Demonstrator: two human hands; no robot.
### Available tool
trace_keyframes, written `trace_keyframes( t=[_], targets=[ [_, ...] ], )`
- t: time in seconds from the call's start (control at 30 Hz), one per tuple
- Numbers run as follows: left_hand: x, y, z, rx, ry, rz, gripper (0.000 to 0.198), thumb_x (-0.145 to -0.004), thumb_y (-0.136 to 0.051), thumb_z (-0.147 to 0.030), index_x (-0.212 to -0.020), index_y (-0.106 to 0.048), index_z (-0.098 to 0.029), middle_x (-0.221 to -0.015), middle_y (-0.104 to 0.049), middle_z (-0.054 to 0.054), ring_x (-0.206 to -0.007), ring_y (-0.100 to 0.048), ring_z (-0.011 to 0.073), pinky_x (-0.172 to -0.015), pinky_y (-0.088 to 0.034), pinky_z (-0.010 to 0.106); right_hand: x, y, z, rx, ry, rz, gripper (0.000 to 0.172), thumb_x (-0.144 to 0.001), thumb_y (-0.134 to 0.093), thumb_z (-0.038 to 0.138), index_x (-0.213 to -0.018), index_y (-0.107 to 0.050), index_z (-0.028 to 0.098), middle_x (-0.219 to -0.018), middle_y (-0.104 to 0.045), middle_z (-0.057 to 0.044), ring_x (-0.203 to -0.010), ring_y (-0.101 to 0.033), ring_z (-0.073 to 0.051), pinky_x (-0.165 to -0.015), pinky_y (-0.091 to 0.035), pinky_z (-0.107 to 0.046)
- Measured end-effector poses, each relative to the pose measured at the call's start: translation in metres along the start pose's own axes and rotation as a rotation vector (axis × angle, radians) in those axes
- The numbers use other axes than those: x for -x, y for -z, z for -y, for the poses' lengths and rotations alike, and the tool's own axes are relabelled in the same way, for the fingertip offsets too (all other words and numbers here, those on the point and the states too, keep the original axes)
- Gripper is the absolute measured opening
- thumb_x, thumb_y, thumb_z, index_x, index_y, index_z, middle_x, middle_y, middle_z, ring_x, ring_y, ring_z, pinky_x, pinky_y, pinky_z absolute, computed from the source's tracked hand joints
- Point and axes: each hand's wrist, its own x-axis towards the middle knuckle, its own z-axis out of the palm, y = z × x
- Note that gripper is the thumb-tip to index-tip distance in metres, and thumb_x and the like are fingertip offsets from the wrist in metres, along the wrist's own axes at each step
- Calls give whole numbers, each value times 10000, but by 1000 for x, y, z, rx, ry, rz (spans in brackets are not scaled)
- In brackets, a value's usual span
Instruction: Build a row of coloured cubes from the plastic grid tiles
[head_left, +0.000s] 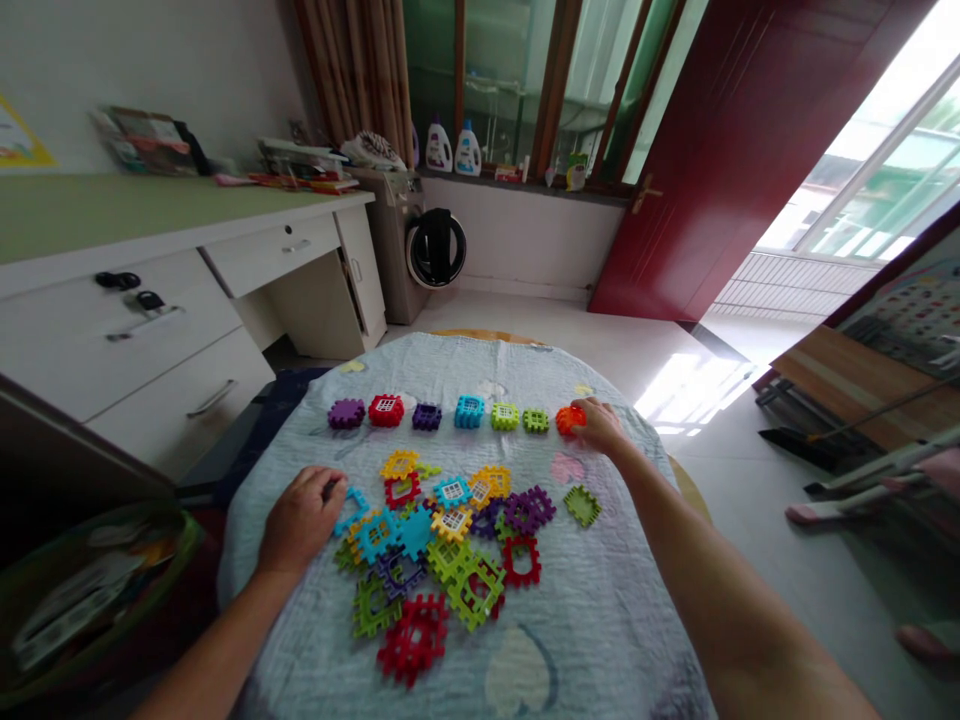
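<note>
My right hand [600,427] is closed round the orange building block [570,420], at the right end of a row on the cloth. That row also has a purple block [346,414], a red block [386,409], a dark purple block [427,416], a blue block [469,411] and two green blocks [505,415]. My left hand [304,520] rests with curled fingers beside a light-blue frame piece [351,510] at the left of a loose pile; what it holds, if anything, is hidden. Notched flat pieces, including red ones [414,638], make up the pile.
A pale blue cloth [592,620] covers the round table. One green piece [582,505] lies apart to the right. Beyond are a white desk [172,350], a washing machine [394,240] with its door open and a red door [720,150]. A green-rimmed bin [176,560] stands left.
</note>
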Motion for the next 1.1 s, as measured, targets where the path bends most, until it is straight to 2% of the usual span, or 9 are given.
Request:
trace_keyframes(
  t=[0.27, 0.4, 0.5, 0.63, 0.73, 0.83, 0.97, 1.1],
  targets=[
    [0, 0, -1, 12, 17, 6, 287, -853, -406, -403, -824, -607, -200, -909, -630, 62, -861, -616, 213, -815, -470, 324, -14, -4, -3, 18, 30, 84, 454, -696, -621, 169, -1146, -658, 214, -1196, -637, -75, -1048, -569, -238, -914, -368, -321],
    [-1, 1, -2, 21, 32, 13, 290, -851, -405, -400, -830, -610, -196, -927, -633, 68, -873, -617, 216, -827, -471, 330, -5, 2, 2, -50, 21, -9, 545, -672, -672, 209, -1214, -616, 236, -1310, -584, -82, -1118, -543, -279, -941, -391, -369],
    [-1, 2, -4, 26, 39, 16, 289, -846, -411, -399, -828, -615, -196, -920, -636, 67, -853, -617, 211, -817, -477, 327, 15, 7, 9, -158, 67, -137, 526, -704, -654, 240, -1227, -595, 229, -1335, -561, -95, -1163, -522, -291, -983, -393, -410],
    [0, 3, -4, 24, 39, 9, 284, -845, -409, -392, -823, -616, -199, -916, -639, 65, -843, -616, 209, -805, -479, 325, 68, 2, 28, -363, 146, -241, 374, -787, -566, 278, -1152, -612, 210, -1194, -618, -102, -1112, -560, -259, -982, -424, -426],
    [0, 3, -5, 17, 33, 9, 280, -842, -411, -385, -823, -617, -197, -916, -639, 66, -832, -613, 206, -799, -479, 323, 113, -11, 51, -497, 190, -169, 317, -826, -565, 341, -1115, -617, 224, -1162, -631, -82, -1093, -575, -243, -956, -451, -414],
    [-1, 3, -6, 14, 32, 2, 270, -834, -416, -378, -812, -616, -197, -909, -642, 68, -833, -611, 208, -802, -480, 321, 146, -24, 76, -495, 237, -115, 333, -827, -603, 366, -1124, -622, 216, -1164, -641, -86, -1115, -554, -251, -995, -418, -420],
    [-1, 3, -8, 9, 45, 0, 257, -827, -420, -369, -806, -613, -201, -905, -643, 67, -834, -609, 204, -800, -479, 312, 161, -36, 100, -431, 222, -93, 413, -788, -645, 345, -1179, -612, 217, -1178, -643, -86, -1100, -537, -270, -990, -401, -430],
    [0, 3, -7, 10, 43, 10, 261, -832, -418, -373, -807, -612, -200, -914, -641, 70, -842, -611, 209, -801, -479, 318, 163, -47, 105, -430, 169, -170, 381, -816, -594, 312, -1186, -610, 226, -1184, -639, -84, -1100, -530, -266, -984, -393, -421]
  ],
)
